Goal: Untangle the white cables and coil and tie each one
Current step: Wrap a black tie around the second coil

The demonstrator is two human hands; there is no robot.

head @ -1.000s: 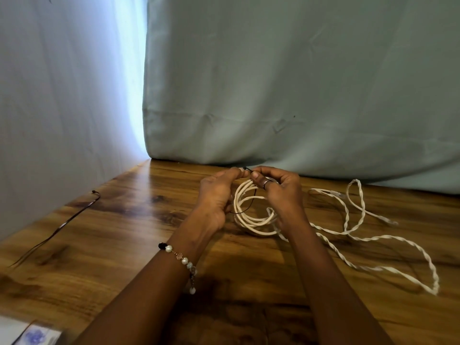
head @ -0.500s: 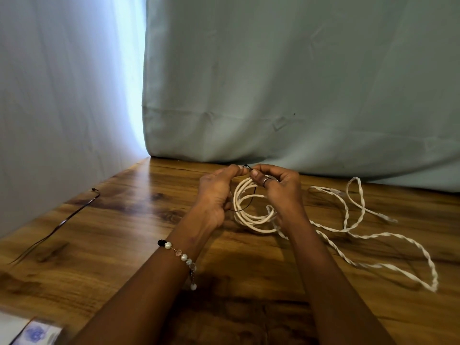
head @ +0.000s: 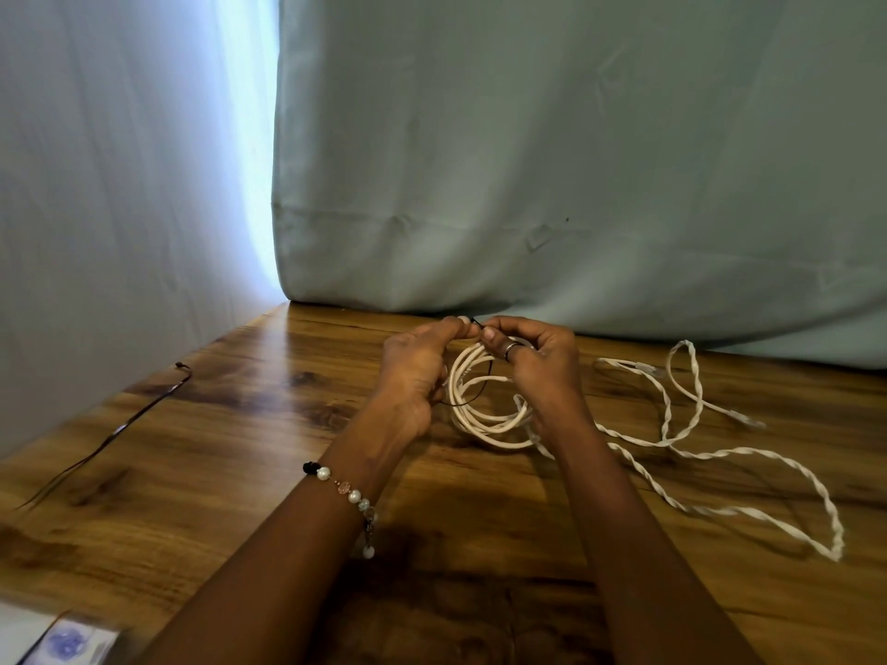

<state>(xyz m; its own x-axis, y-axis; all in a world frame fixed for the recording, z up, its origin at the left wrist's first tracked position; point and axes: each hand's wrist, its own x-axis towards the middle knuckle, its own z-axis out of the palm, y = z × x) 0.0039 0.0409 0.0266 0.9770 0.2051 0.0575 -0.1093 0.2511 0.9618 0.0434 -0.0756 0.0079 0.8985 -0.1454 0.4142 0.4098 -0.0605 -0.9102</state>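
A coiled white cable (head: 485,417) stands on edge on the wooden table (head: 240,448), held between both hands. My left hand (head: 415,376) and my right hand (head: 537,367) meet at the coil's top, fingertips pinching a thin black tie (head: 473,398) that loops down across the coil. To the right lie white cables (head: 696,453) twisted round each other in loose loops, with connector ends (head: 746,419) near the back.
A thin dark tie strip (head: 120,427) lies on the table's left side. A small packet (head: 67,640) sits at the near left corner. Pale green cloth (head: 528,160) hangs behind and to the left of the table.
Both hands stay at the top of the coil, working the black tie with small finger shifts. The coil and the twisted cables keep their places.
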